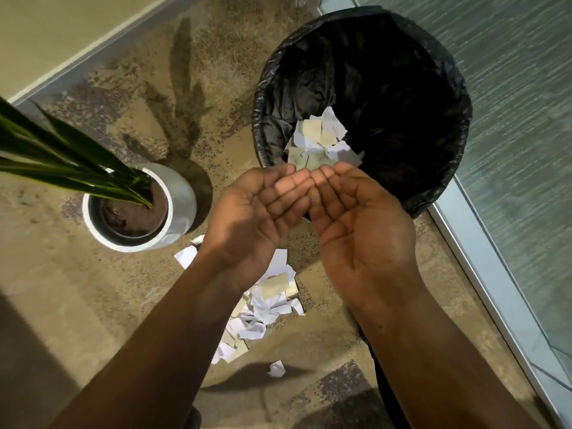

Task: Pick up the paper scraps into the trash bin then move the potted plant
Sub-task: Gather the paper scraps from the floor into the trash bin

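My left hand (253,209) and my right hand (356,218) are held palm up, side by side, fingertips meeting at the near rim of the trash bin (439,156). Both palms are bare. A bunch of white and beige paper scraps (318,137) is in the air just past my fingertips, inside the mouth of the bin, which is lined with a black bag. More paper scraps (263,308) lie in a heap on the floor under my forearms. The potted plant (136,205), long green leaves in a white pot, stands on the floor left of my hands.
A pale wall with a grey baseboard (93,60) runs along the upper left. A frosted glass panel in a metal frame (483,274) borders the right side, close behind the bin. The floor is speckled brown carpet.
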`<state>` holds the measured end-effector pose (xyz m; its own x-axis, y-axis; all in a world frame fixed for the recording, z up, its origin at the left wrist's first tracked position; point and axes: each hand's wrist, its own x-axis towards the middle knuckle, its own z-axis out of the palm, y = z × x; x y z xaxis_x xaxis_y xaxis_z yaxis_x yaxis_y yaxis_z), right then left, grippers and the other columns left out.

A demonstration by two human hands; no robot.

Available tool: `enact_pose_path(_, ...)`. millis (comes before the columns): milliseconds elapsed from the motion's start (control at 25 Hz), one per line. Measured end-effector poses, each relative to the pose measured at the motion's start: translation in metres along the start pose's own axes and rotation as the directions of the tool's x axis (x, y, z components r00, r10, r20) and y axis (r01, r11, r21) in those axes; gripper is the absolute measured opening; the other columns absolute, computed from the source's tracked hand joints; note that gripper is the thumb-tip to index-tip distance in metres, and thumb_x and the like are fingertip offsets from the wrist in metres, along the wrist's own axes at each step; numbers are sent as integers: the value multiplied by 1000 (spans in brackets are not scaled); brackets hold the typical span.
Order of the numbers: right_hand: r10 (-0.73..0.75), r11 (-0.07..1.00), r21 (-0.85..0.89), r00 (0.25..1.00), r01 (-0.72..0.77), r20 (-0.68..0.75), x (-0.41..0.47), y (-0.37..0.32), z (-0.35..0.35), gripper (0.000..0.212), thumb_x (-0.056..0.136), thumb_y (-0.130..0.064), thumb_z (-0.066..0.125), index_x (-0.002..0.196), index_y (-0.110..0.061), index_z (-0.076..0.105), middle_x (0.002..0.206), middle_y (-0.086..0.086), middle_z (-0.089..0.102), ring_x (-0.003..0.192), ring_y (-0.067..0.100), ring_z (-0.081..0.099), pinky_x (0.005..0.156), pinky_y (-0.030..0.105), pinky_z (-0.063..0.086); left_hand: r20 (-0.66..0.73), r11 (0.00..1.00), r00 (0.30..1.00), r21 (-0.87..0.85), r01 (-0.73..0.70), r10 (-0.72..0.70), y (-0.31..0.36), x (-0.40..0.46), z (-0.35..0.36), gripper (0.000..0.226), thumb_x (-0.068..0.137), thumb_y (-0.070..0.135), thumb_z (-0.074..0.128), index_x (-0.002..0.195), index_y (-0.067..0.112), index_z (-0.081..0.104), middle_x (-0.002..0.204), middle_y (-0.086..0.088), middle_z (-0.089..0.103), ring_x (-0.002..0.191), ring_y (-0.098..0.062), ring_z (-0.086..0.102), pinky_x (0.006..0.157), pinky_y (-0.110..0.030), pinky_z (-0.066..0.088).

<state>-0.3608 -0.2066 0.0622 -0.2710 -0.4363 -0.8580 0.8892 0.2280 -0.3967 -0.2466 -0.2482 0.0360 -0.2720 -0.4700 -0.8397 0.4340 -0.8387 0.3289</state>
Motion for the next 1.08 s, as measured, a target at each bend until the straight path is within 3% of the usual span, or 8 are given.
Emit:
enact_pose_path(120,58,987,-154,995,-44,86,-5,29,-1,25,100,-2,50,120,-1,64,117,17,74,109,24,72,97,34,57,-62,997,998,-66,-32,28,-2,-4,-48,29,93,6,39,103,2,65,101,-16,77,90,-22,75,73,-27,61)
enact_pose_path(240,147,884,-461,981,-74,125,-7,73,-16,19,95,-9,60,112,-12,70,113,11,76,108,21,72,99,37,55,-214,994,974,97,-55,74,-24,-1,-112,22,92,5,45,92,10,66,84,-7,75,79,-22,72,69,-29,56)
enact_pose_path(360,228,647,-754,972,-108,56,-2,128,-44,23,97,-8,58,99,-26,72,110,-2,76,106,17,72,103,38,53,-358,942,925,336,3,125,-56,8,-184,17,92,8,58,90,19,70,91,1,72,93,-21,64,80,-34,47)
enact_pose_path(560,305,142,-987,945,80,121,42,207,-80,27,102,-25,53,127,-29,63,128,-10,65,113,13,65,98,31,54,-443,901,895,407,152,50,-81,27,-279,25,90,7,59,111,19,66,104,-2,65,95,-19,60,67,-26,42)
enact_pose_path(720,314,-337,-857,904,390,288,123,254,-69,32,95,-21,61,127,-17,63,124,-1,61,109,20,60,93,37,53,-355,826,926,554,98,129,-93,70,-337,51,84,24,71,133,15,61,133,-14,60,120,-32,60,85,-30,53)
enact_pose_path(840,389,-663,-494,823,563,414,179,283,-58,42,92,-38,57,132,-25,58,151,12,42,139,36,39,110,45,41,-280,660,944,745,98,176,-100,93,-353,66,70,44,77,132,26,64,147,-6,39,120,-30,57,99,-41,54)
enact_pose_path(960,487,-773,-250,798,583,357,205,293,-51,48,94,-42,53,141,-41,44,168,1,6,152,35,6,120,53,24,-202,512,949,857,51,244,-91,105,-351,57,82,30,75,136,22,60,158,6,12,133,-33,42,109,-40,44)
enact_pose_path(1080,498,-810,-35,719,585,484,195,299,-60,48,93,-32,59,140,-25,50,164,7,20,147,38,20,111,51,38,-106,71,985,993,97,137,-84,107,-348,52,84,45,66,135,35,59,166,-7,0,147,-44,17,118,-49,25)
